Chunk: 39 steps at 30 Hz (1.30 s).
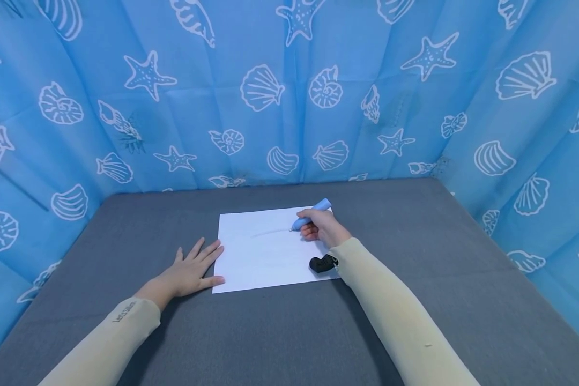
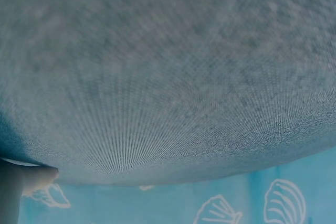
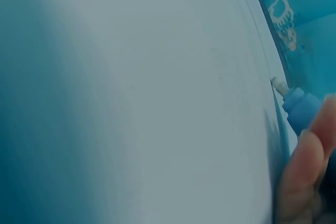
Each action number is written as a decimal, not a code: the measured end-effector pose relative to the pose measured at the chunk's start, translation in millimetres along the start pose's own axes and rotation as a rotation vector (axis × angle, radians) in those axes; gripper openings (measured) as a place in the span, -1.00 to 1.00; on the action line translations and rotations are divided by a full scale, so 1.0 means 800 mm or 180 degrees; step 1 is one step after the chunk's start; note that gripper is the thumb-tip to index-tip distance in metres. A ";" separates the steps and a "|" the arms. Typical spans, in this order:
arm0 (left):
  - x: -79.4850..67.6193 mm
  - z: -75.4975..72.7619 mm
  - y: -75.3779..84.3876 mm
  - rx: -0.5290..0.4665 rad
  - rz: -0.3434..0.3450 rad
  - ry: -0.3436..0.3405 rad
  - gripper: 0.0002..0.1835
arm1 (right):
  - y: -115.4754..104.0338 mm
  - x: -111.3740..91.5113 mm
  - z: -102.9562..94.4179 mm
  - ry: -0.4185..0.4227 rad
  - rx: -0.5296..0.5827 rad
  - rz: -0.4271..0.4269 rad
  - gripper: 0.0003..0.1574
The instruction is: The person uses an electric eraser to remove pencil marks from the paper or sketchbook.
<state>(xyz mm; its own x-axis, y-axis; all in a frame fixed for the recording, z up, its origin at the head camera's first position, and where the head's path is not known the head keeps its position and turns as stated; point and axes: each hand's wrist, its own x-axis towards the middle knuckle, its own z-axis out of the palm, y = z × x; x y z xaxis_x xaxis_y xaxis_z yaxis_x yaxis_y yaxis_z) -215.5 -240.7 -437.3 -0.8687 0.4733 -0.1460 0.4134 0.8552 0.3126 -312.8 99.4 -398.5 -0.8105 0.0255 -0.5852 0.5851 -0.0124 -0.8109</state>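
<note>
On the grey table lies a sheet of white paper [image 1: 260,257] with a faint grey line [image 1: 270,233] across its upper part. My right hand [image 1: 323,228] grips a thick light-blue pen-shaped tool [image 1: 322,205] over the sheet's upper right. Its narrow whitish tip [image 3: 280,85] is at the paper, by the line's right end; its exact kind is unclear. My left hand [image 1: 190,273] lies flat with fingers spread at the sheet's left edge, thumb and fingertips reaching it. In the left wrist view, only part of a finger [image 2: 39,178] shows.
The grey cloth-covered table [image 1: 280,332] surrounds the sheet. A blue curtain [image 1: 198,118] with white shell and starfish prints hangs behind and at both sides. A small black device [image 1: 322,263] sits at my right cuff, above the paper's lower right corner.
</note>
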 end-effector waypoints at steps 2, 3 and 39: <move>0.000 0.000 0.000 0.0004 0.0007 0.0008 -0.01 | 0.000 0.000 0.001 0.0025 0.0019 0.0007 -0.67; 0.000 0.000 0.000 0.0009 0.0007 0.0011 -0.01 | 0.000 0.000 0.001 0.0026 0.0026 0.0006 -0.67; -0.001 0.000 0.000 0.0066 -0.0038 0.0018 0.01 | 0.002 0.005 0.003 -0.0041 0.0105 -0.0075 -0.67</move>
<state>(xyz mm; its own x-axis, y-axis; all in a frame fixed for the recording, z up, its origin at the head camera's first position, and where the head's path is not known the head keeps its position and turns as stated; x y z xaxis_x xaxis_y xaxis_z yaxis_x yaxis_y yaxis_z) -214.9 -241.2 -437.2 -0.8751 0.4620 -0.1443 0.4086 0.8649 0.2914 -315.4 96.9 -402.3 -0.8245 0.0132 -0.5657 0.5647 -0.0449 -0.8241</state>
